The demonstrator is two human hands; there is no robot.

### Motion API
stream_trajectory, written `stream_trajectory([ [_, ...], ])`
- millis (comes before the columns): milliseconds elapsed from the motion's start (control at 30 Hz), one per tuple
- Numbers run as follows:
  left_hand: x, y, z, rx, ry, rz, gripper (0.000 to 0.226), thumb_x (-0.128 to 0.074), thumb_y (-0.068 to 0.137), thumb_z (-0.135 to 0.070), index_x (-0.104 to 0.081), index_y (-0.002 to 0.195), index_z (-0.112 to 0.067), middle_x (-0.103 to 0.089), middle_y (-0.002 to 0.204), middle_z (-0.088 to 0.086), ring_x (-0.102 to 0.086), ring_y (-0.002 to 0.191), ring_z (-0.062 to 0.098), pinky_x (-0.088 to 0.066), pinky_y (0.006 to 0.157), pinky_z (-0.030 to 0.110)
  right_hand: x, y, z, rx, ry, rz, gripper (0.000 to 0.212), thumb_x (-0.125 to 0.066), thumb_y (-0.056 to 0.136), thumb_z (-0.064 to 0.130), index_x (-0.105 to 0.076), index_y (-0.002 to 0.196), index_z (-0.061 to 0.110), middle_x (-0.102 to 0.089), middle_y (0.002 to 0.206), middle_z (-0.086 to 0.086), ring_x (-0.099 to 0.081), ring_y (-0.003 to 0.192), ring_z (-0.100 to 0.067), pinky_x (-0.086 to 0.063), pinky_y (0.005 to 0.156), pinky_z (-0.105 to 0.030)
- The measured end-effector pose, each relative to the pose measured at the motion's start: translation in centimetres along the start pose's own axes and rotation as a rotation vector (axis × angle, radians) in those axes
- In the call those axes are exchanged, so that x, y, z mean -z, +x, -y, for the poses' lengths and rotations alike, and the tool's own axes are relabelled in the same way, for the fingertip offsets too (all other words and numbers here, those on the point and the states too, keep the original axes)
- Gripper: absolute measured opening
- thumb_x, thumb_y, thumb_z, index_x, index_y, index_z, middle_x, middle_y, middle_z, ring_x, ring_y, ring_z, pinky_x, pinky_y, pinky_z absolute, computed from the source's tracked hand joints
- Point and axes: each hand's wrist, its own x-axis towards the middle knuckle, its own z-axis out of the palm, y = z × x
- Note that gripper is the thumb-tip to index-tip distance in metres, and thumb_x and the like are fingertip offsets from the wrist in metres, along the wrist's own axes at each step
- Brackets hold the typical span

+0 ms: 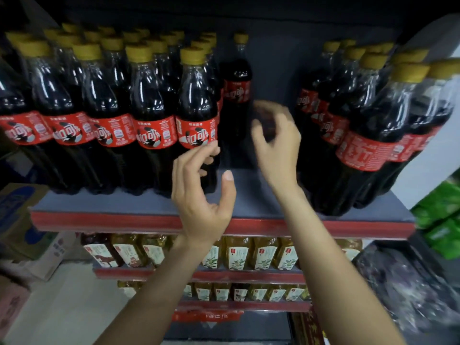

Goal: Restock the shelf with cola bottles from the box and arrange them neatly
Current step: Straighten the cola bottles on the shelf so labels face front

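Left hand (201, 195) fingertips touch cola bottle (198, 115).

Both forearms rise bare from the lower edge of the view and converge slightly toward the centre, each extended upward and forward with the wrist roughly in line with the arm. The left hand (201, 192) is raised with the palm turned toward the right, thumb standing up and apart from the fingers, which are loosely curled forward and hold nothing. The right hand (276, 143) sits higher and further forward, back of the hand toward the camera, fingers spread and bent in a loose claw, blurred, gripping nothing.
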Motion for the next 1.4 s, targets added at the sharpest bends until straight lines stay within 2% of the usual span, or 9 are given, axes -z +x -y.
stream_trajectory([
  [133,-3.0,0.1,-1.7,0.246,-0.308,0.251,0.026,-0.052,0.089,-0.015,-0.055,0.115,-0.018,-0.060,0.103,-0.008,-0.059,0.099,0.017,-0.049,0.086,0.036,6.3,-5.9,1.9,0.030,-0.019,-0.096,0.022,-0.052,0.092,-0.001,-0.065,0.109,0.005,-0.065,0.103,0.000,-0.062,0.096,-0.015,-0.047,0.086,-0.025],
  [267,-7.0,0.3,-3.4,0.536,-0.501,0.728,0.038,-0.058,0.092,-0.017,-0.048,0.127,-0.027,-0.057,0.125,-0.006,-0.054,0.117,0.005,-0.044,0.096,0.021,10.5,-8.7,-0.1,0.040,-0.225,-0.345,0.025,-0.056,0.089,0.000,-0.061,0.114,0.001,-0.058,0.111,-0.005,-0.054,0.105,-0.021,-0.047,0.088,-0.039],
  [433,-10.3,-0.1,-5.3,0.637,-0.603,0.833,0.050,-0.053,0.097,-0.019,-0.035,0.143,-0.024,-0.042,0.144,-0.001,-0.049,0.124,0.009,-0.043,0.100,0.021,12.0,-9.0,-2.0,-0.249,-0.222,-0.194,0.074,-0.066,0.083,0.016,-0.029,0.146,0.008,-0.040,0.136,-0.015,-0.043,0.126,-0.027,-0.043,0.100,-0.049],
  [533,-10.6,-0.3,-5.4,0.669,-0.619,0.801,0.057,-0.050,0.093,-0.035,-0.031,0.146,-0.030,-0.041,0.145,-0.003,-0.051,0.119,0.003,-0.044,0.102,0.027,12.1,-8.5,-2.0,-0.242,-0.239,-0.135,0.090,-0.072,0.079,0.019,-0.019,0.151,0.013,-0.040,0.135,-0.011,-0.044,0.125,-0.025,-0.046,0.098,-0.047],
  [667,-9.0,0.1,-4.9,0.603,-0.553,0.637,0.046,-0.048,0.097,-0.027,-0.040,0.142,-0.021,-0.044,0.123,0.000,-0.048,0.100,-0.017,-0.042,0.088,0.008,11.3,-7.8,-2.1,-0.217,-0.160,-0.041,0.099,-0.078,0.078,0.022,-0.013,0.152,0.014,-0.039,0.140,-0.002,-0.045,0.129,-0.023,-0.047,0.099,-0.046],
  [867,-4.8,0.7,-2.7,0.444,-0.355,0.414,0.035,-0.050,0.097,-0.014,-0.046,0.130,-0.025,-0.043,0.124,-0.008,-0.049,0.109,-0.002,-0.041,0.085,0.005,7.5,-5.1,-1.4,-0.295,0.164,0.265,0.095,-0.074,0.082,0.009,-0.011,0.152,0.012,-0.049,0.139,-0.004,-0.054,0.122,-0.009,-0.048,0.101,-0.032],
  [1000,-2.8,0.6,-0.8,0.386,-0.191,0.378,0.042,-0.051,0.097,-0.018,-0.044,0.138,-0.021,-0.040,0.129,-0.015,-0.049,0.116,0.002,-0.049,0.089,0.016,5.5,-2.9,-1.7,-0.286,0.325,0.518,0.094,-0.065,0.084,-0.008,-0.004,0.151,0.015,-0.038,0.148,-0.011,-0.044,0.133,-0.014,-0.037,0.111,-0.030],
  [1200,-1.9,0.1,0.2,0.250,-0.052,0.430,0.044,-0.047,0.098,-0.021,-0.044,0.141,-0.016,-0.044,0.139,-0.003,-0.043,0.129,0.010,-0.048,0.099,0.042,3.1,-2.0,-2.3,-0.211,0.255,0.464,0.099,-0.081,0.076,0.018,-0.013,0.148,0.014,-0.045,0.140,-0.001,-0.048,0.127,-0.003,-0.038,0.104,-0.018],
  [1400,0.5,1.8,1.2,0.027,0.430,0.112,0.034,-0.061,0.090,-0.023,-0.062,0.122,-0.014,-0.062,0.109,0.007,-0.057,0.095,0.020,-0.041,0.076,0.014,2.8,-0.3,-3.3,-0.176,0.142,0.485,0.104,-0.083,0.073,0.015,-0.013,0.151,0.010,-0.039,0.149,-0.002,-0.039,0.135,-0.009,-0.029,0.110,-0.014],
])
